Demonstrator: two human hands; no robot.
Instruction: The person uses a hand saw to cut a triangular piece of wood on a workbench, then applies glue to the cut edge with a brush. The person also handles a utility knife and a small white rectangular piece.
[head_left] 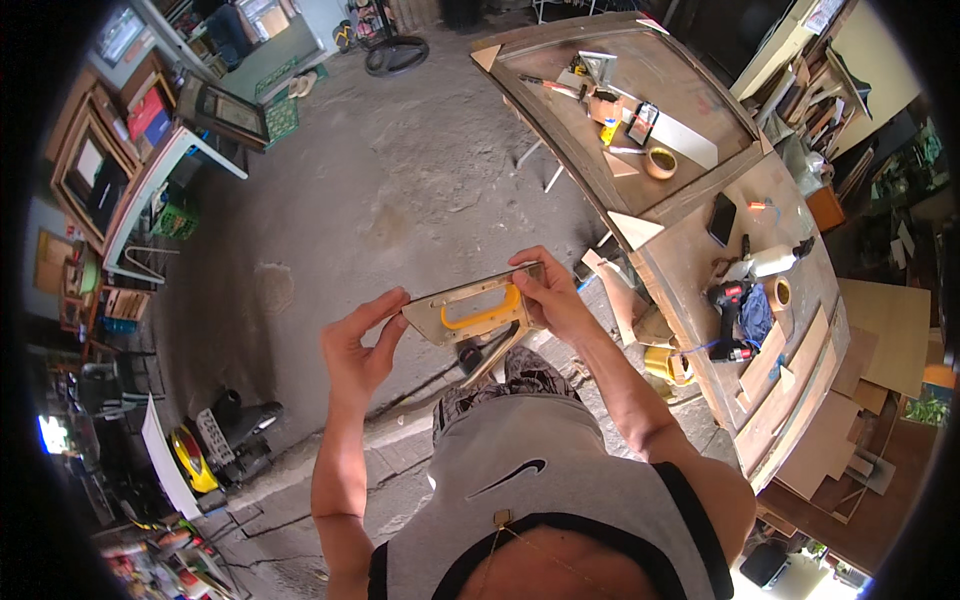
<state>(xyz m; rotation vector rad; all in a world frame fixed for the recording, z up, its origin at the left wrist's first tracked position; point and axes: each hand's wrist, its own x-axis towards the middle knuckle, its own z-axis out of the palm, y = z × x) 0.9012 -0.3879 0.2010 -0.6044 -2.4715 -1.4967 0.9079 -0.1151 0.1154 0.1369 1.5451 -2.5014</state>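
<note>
The person holds a staple gun (478, 312) up in front of the chest with both hands. It is a flat metal tool with a yellow handle in the middle. It sits a little tilted, with its right end higher than its left end.

The left hand (358, 345) is at the left tip of the staple gun. Its thumb and fingers pinch that tip. The right hand (550, 295) is at the right end of the staple gun. Its fingers wrap over the top edge and grip it tight.

A thin metal arm sticks out under the staple gun and points down. It may be the loading part swung out, but it is hard to see.

To the right of the staple gun stands a long wooden table (690, 250). On the table, well apart from the staple gun, lie a drill (730, 305), a roll of tape (660, 162) and a white bottle (770, 262). Flat wooden boards (800, 400) lean by the table's near end. A yellow tub (668, 365) sits low, between the staple gun and the table.

Below the staple gun is the grey floor (400, 180). Far to the left of the staple gun is a white bench (150, 190) with picture frames (235, 112) by it.
</note>
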